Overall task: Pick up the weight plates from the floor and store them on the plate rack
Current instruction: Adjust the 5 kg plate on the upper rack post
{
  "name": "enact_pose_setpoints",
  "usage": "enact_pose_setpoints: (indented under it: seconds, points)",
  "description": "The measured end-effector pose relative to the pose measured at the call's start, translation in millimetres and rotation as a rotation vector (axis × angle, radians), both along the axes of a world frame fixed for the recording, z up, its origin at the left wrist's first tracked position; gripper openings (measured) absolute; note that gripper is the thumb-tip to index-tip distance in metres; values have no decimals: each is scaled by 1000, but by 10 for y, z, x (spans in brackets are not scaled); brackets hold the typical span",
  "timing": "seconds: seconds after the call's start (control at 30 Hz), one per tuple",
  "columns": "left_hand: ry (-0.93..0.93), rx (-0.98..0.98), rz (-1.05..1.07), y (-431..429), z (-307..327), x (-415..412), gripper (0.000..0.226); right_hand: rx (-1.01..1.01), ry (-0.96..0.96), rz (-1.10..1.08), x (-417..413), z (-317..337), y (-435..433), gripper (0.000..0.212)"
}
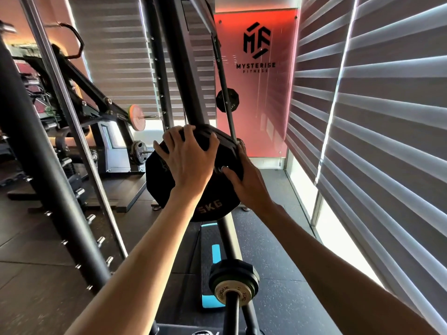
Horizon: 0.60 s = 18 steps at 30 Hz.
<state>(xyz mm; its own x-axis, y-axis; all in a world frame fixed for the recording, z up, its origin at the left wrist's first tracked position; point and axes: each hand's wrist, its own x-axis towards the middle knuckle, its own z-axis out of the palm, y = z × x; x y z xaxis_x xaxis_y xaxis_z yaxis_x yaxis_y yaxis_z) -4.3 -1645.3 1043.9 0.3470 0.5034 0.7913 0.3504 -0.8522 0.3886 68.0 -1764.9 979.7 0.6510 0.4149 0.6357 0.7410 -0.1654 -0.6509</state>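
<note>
The plate (210, 206) stands on edge against the rack post (175, 68), face toward the person, lettering low. The left hand (188, 157) curls over its top rim; the right hand (244, 181) pinches its right edge.

Both bare arms reach far forward, hands close together.
Left hand (186, 160) splayed, fingertips curled over the upper rim of the black 5KG weight plate (210, 204); right hand (244, 182) clasps its right edge, thumb on the near face, fingers hidden behind. Forearms converge from near left and near right.
</note>
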Motion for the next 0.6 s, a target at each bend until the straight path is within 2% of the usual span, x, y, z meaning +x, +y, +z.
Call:
enact_pose_setpoints:
  seconds: [0.13, 0.23, 0.6]
  points:
    - [-15, -95, 29, 33, 15, 0, 59, -65, -91, 9, 86, 145, 4, 78]
    - [16, -105, 40, 45, 14, -10, 59, -81, -63, -1, 111, 135, 46, 83]
    - [145, 138, -17, -33, 5, -49, 66, 142, 94, -59, -75, -264, 162, 84]
